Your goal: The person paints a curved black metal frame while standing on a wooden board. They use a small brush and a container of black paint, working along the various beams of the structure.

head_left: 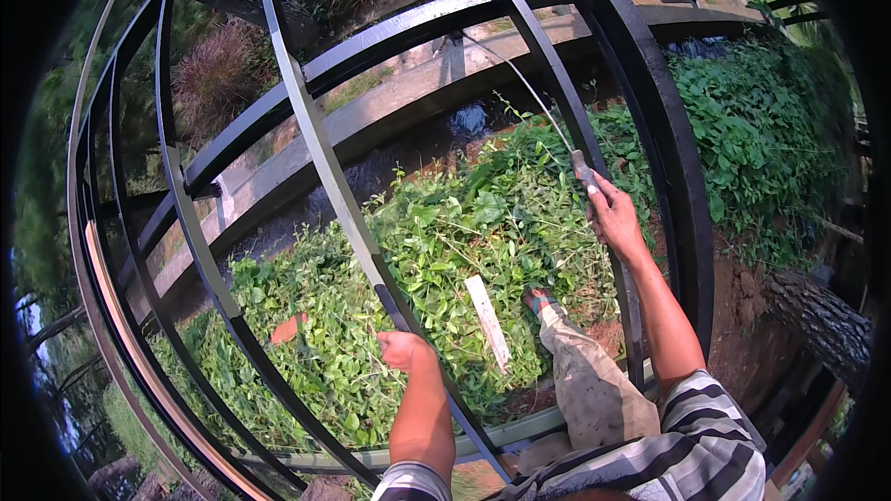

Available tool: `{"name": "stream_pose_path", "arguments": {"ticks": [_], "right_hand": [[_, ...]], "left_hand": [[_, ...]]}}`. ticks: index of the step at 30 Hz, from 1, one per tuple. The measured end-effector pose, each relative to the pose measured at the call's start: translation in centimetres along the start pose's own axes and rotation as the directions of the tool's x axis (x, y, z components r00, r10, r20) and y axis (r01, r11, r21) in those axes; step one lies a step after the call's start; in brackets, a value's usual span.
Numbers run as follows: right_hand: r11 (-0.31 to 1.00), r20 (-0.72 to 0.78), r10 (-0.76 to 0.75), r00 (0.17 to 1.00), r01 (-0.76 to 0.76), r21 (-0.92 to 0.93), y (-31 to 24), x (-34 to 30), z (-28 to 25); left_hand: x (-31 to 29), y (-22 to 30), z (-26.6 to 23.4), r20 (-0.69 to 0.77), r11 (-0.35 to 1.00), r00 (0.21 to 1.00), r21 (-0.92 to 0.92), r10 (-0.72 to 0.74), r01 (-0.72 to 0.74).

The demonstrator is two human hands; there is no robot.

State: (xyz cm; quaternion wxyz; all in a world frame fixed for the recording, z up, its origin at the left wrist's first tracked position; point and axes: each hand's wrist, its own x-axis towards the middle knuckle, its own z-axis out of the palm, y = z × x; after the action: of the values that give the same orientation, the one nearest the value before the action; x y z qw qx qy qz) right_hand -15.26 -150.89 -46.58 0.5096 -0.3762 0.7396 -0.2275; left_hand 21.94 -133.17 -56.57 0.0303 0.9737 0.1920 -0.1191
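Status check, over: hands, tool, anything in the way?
Right hand gripping long-rodded tool by its handle. Left hand closed on metal bar. Crossbar at tool's far end; tip not clearly visible.

Smooth beam (322, 144), possibly metal, rough-barked trunk (824, 325), matt cloth trousers (599, 385)

The shirt (640, 471) has bands of black, grey and whitish cloth, running on into the short right sleeve (710, 413) and left sleeve (413, 482). Loose khaki trousers (599, 380) carry dark blotches. Left hand (406, 351) and right hand (614, 215) are gloveless.
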Motion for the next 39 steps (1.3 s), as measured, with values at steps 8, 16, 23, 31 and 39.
{"name": "stream_pose_path", "arguments": {"ticks": [8,16,23,31,39], "right_hand": [[0.989,0.030,-0.119,0.992,0.121,-0.082,3.1,-3.0,12.3],[0.968,0.052,-0.200,0.978,0.206,-0.144,2.3,-5.2,16.5],[0.924,-0.198,-0.353,0.915,0.308,-0.225,6.0,-2.3,9.0],[0.836,-0.305,-0.504,0.808,0.368,-0.407,7.5,-1.7,5.7],[0.793,0.003,0.205,0.979,-0.167,0.585,8.4,-2.8,8.8]], "left_hand": [[-0.4,0.2,-0.3,-0.001,1.000,1.000,-0.024,0.006,-0.006],[0.3,-0.5,1.2,-0.032,0.998,0.999,-0.059,0.014,-0.016],[0.1,-0.4,1.1,-0.028,0.999,0.999,-0.036,0.026,-0.027],[1.2,-0.9,1.5,-0.041,0.997,0.998,-0.071,0.038,-0.041],[-0.2,-0.2,0.8,-0.022,0.996,1.000,-0.087,0.009,-0.011]]}}
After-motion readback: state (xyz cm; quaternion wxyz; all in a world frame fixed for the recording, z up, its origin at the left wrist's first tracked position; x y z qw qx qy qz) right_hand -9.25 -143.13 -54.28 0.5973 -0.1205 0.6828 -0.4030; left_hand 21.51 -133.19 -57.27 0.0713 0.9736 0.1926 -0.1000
